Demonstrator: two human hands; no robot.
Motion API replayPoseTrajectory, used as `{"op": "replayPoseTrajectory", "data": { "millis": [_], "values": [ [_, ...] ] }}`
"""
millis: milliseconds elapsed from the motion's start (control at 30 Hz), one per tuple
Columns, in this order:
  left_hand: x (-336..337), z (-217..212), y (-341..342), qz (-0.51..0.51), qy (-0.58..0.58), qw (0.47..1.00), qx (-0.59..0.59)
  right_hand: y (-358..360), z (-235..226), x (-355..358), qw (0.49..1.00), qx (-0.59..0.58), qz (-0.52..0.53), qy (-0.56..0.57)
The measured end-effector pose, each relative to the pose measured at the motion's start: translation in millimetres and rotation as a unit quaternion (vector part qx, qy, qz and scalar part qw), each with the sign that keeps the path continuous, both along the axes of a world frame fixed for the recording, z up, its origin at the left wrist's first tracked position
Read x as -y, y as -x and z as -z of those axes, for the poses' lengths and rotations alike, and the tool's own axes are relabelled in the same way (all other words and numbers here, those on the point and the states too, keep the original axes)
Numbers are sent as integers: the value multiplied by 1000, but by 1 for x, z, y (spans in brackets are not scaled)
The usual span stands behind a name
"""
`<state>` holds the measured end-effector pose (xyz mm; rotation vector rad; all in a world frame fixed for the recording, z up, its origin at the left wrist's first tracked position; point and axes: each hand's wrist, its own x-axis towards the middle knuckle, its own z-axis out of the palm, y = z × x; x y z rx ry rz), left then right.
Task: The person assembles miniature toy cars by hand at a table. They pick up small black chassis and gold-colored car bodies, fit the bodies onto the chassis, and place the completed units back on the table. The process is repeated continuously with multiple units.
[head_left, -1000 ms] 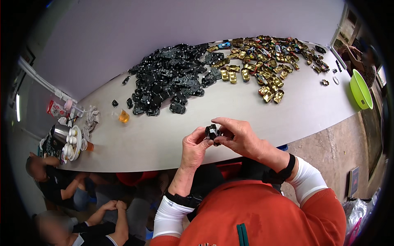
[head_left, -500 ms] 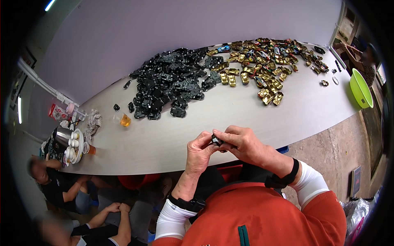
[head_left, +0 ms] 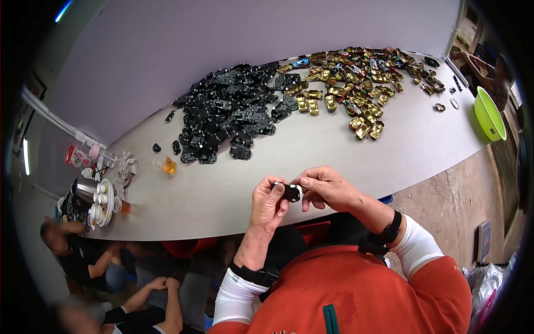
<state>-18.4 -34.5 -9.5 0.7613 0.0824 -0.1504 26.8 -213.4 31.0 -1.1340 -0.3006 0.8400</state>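
Observation:
Above the near edge of the table I hold a small black toy car chassis (head_left: 291, 192) with white spots and a white end. My left hand (head_left: 267, 207) pinches its left side between thumb and fingers. At the white end, my right hand (head_left: 329, 189) closes its bent fingers against the piece; exactly what its fingertips grip is partly hidden. Beyond my hands lies a large heap of black toy car chassis (head_left: 222, 111). To its right spreads a pile of gold and coloured toy car bodies (head_left: 364, 108).
A cup of amber drink (head_left: 169, 165) stands left on the table (head_left: 189, 200). Farther left are a tray of white cups (head_left: 107, 214) and a crumpled cloth (head_left: 128, 167). A green basin (head_left: 489, 116) sits at the right end. Two people (head_left: 83, 261) sit at lower left.
My hands have drawn slightly apart. The black chassis has turned and shows more fully in my left hand, while my right fingers have shifted to its right end.

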Motion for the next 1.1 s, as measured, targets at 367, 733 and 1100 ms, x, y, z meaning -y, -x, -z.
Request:
{"op": "replayPoseTrajectory", "data": {
  "millis": [367,733,1100],
  "values": [
    [6,-5,-1,-76,-156,984,25,6,11,-2,979,148,57,128],
    [3,10,-6,-111,-72,987,-94,-5,33,8,813,429,70,387],
    [12,14,-5,-105,-117,987,-29,4,28,-4,974,126,77,172]
  ]
}}
